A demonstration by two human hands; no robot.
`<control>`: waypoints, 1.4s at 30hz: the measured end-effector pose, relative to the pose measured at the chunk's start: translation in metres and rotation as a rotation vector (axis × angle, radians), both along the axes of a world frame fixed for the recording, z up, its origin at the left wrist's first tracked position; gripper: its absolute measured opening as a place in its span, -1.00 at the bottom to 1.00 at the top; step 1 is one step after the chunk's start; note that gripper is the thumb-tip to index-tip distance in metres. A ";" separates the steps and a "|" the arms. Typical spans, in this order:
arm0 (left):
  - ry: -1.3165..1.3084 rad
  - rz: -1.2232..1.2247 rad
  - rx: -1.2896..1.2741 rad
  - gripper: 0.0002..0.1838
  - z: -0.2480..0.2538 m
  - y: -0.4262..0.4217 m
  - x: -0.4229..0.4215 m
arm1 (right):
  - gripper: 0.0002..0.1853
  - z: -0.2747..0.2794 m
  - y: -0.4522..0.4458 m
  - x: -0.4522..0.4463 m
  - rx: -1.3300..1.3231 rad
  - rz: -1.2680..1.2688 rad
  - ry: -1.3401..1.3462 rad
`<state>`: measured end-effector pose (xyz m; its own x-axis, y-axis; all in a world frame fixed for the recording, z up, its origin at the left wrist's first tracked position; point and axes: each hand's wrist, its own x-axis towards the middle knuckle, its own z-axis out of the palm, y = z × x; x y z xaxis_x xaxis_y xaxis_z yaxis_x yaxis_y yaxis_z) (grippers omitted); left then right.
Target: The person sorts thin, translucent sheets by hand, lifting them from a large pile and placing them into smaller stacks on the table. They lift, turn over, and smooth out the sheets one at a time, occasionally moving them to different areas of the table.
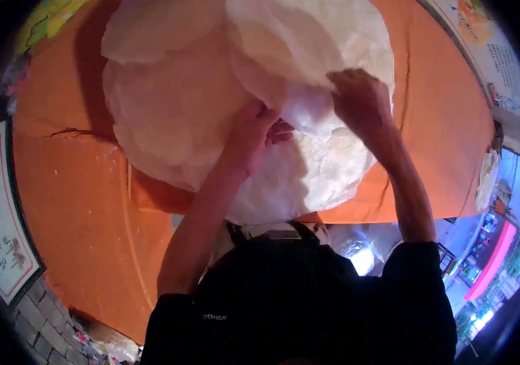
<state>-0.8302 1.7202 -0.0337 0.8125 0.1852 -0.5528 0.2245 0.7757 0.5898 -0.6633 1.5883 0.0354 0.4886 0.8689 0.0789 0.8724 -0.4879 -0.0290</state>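
Observation:
A broad stack of thin, whitish, roughly round sheets (169, 115) with uneven edges lies in front of me. At its upper right, a thin translucent sheet (284, 42) is partly lifted and catches the light. My right hand (360, 97) is closed, its fingers pinching the right side of this sheet. My left hand (254, 137) is at the sheet's lower left edge, thumb and curled fingers closed on it near the middle of the stack. What the sheets are made of I cannot tell.
An orange cloth (90, 201) covers the table under the stack. A framed board with writing (1, 213) stands at the left, above grey paving (44, 316). A printed panel (491, 55) is at the upper right. Clear plastic (360, 255) shines beside my body.

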 end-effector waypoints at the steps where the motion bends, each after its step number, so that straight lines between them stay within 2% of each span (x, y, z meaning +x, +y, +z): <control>1: -0.004 -0.015 -0.023 -0.70 0.000 -0.002 0.003 | -0.82 -0.008 -0.013 -0.004 -0.011 0.006 0.061; 4: -0.032 0.017 -0.122 -0.70 0.008 -0.005 0.010 | -0.60 -0.022 -0.040 -0.021 0.004 0.035 0.215; 8: -0.167 0.036 -0.203 -0.67 -0.013 -0.007 0.007 | -0.47 -0.017 -0.051 -0.032 0.082 0.067 0.177; 10: -0.169 0.034 -0.124 -0.67 0.003 0.000 0.016 | -0.29 -0.010 -0.046 -0.041 0.124 0.103 0.257; 13: -0.206 0.059 -0.080 -0.68 0.008 -0.002 0.016 | -0.26 0.005 -0.018 -0.048 0.126 0.052 0.325; 14: -0.239 0.080 -0.071 -0.68 0.009 -0.001 0.019 | -0.17 0.008 -0.005 -0.053 0.104 -0.017 0.310; 17: -0.150 0.106 -0.033 -0.75 0.027 0.007 0.023 | -0.18 -0.010 0.008 -0.065 0.036 -0.061 0.276; 18: -0.134 0.096 0.061 -0.77 0.025 0.010 0.023 | -0.34 -0.016 0.011 -0.065 0.089 -0.039 0.205; 20: -0.095 0.069 0.247 -0.80 0.013 0.013 0.021 | -0.48 -0.019 0.014 -0.053 -0.047 -0.127 0.269; 21: -0.134 0.055 0.240 -0.76 0.007 0.020 0.019 | -0.54 -0.017 0.013 -0.046 -0.119 -0.177 0.304; 23: -0.163 0.083 0.194 -0.69 -0.004 0.048 0.015 | -0.71 0.013 0.006 -0.025 -0.229 -0.239 0.257; 25: -0.086 0.229 0.092 -0.66 -0.014 0.081 0.014 | -0.71 0.074 0.006 -0.007 -0.157 -0.587 0.470; 26: -0.026 0.333 0.031 -0.66 -0.019 0.103 0.018 | -0.67 0.082 -0.009 -0.001 0.100 -0.447 0.632; 28: -0.242 0.422 -0.168 -0.65 -0.046 0.147 0.026 | -0.55 0.084 -0.040 0.016 0.616 -0.389 1.051; 29: -0.349 0.462 -0.271 -0.65 -0.053 0.159 0.033 | -0.49 0.075 -0.052 0.026 0.881 -0.477 1.312; 30: -0.346 0.520 -0.290 -0.66 -0.050 0.163 0.042 | -0.43 0.062 -0.069 0.036 1.150 -0.564 1.570; 31: -0.343 0.576 -0.309 -0.66 -0.042 0.165 0.051 | -0.31 0.041 -0.099 0.047 1.323 -0.455 1.645; 35: -0.416 0.744 -0.296 -0.69 -0.024 0.169 0.073 | -0.41 0.122 -0.100 0.048 1.139 -0.225 1.346; 38: -0.199 0.688 0.010 -0.74 -0.022 0.179 0.089 | -0.47 0.172 -0.100 0.055 0.849 -0.230 0.954; 40: -0.236 0.490 0.624 -0.82 -0.028 0.146 0.084 | -0.50 0.186 -0.086 0.064 0.542 -0.255 0.655; 42: -0.229 0.338 1.069 -0.86 -0.020 0.094 0.071 | -0.54 0.187 -0.061 0.070 0.247 -0.226 0.365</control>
<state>-0.7587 1.8141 -0.0539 0.6930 0.6998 0.1734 -0.0979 -0.1470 0.9843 -0.5931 1.5269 0.2224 0.6969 0.7149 0.0572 0.6567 -0.6039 -0.4518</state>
